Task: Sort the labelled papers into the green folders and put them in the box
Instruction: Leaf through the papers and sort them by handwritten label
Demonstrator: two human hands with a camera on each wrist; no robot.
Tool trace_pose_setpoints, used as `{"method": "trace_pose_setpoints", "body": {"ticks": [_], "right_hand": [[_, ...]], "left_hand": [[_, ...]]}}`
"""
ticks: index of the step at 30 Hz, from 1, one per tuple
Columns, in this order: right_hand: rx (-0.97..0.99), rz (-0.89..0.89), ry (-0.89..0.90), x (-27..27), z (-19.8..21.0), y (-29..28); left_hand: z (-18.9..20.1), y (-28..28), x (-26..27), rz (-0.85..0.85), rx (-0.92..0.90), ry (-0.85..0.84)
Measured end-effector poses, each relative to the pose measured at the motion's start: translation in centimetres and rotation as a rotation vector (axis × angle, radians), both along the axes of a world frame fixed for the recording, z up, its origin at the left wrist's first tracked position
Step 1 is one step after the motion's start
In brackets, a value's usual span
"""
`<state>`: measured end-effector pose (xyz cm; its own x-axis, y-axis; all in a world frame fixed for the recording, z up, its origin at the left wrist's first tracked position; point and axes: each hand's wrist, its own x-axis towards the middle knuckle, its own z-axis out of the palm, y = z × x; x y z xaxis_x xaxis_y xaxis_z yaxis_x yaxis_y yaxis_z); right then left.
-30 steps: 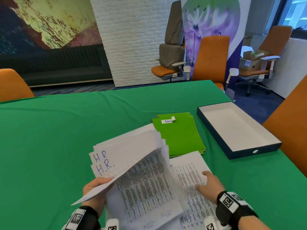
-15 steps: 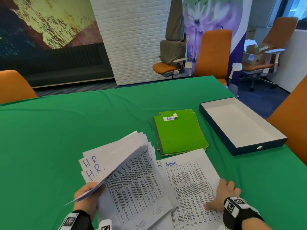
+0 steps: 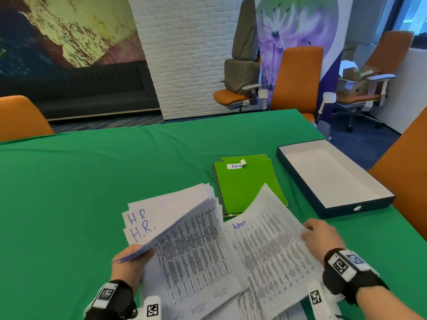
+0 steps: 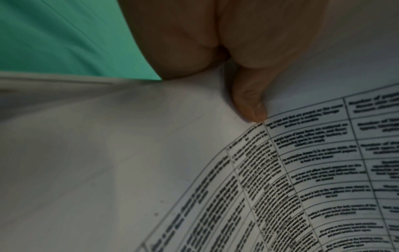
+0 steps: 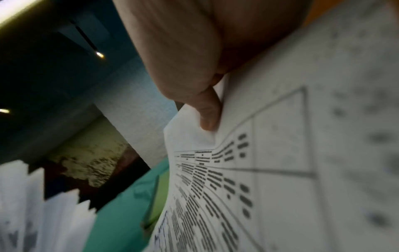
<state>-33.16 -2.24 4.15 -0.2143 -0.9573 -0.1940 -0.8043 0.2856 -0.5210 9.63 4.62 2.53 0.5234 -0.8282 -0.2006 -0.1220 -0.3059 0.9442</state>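
Careful: your right hand (image 3: 320, 234) pinches the Admin sheet (image 3: 268, 236) above the table (image 3: 69, 181), while your left hand (image 3: 131, 262) grips the fanned HR papers (image 3: 166, 211); a loose pinch risks sheets sliding off, missing the green folders (image 3: 242, 183).

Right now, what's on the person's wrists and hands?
Both hands, left hand and right hand, are bare. Each wrist wears a black band carrying white blocks printed with black square code markers. No sleeves show.

An office meeting room: orange swivel chairs (image 3: 298, 77) around a green-clothed table (image 3: 92, 181), wall mural (image 3: 57, 31).
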Motion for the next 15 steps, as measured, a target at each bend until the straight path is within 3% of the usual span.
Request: {"method": "trace_pose_setpoints", "body": {"ticks": [5,9,15], "right_hand": [[-0.268,0.111,-0.175,-0.3,6.2,-1.2],[-0.311,0.087,-0.433,0.2,8.2,-1.0],[-0.326,-0.036,-0.181,0.0,5.7,-1.8]], "left_hand": [[0.4,0.1,-0.9,0.000,-0.055,0.135],[0.8,0.1,-1.2,-0.042,-0.083,0.247],[2.5,0.0,-1.8,-0.150,-0.165,0.155]]}}
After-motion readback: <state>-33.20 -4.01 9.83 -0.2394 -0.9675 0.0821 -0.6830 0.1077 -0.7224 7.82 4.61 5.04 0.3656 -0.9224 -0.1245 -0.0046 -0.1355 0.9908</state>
